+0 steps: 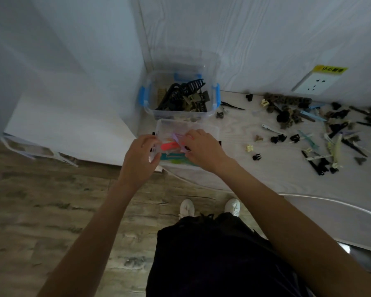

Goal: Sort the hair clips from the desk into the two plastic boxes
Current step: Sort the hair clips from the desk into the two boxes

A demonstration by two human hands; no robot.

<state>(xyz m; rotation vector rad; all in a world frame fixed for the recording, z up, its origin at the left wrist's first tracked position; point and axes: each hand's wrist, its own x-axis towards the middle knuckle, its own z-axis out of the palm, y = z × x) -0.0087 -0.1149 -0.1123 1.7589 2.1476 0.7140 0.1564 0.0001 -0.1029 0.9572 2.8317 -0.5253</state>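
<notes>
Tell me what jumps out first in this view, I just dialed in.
Both hands, left hand and right hand, meet over the near box of bright clips at the desk's edge. Behind it, the far box holds dark clips. A loose pile of clips sprawls across the desk to the right.
</notes>
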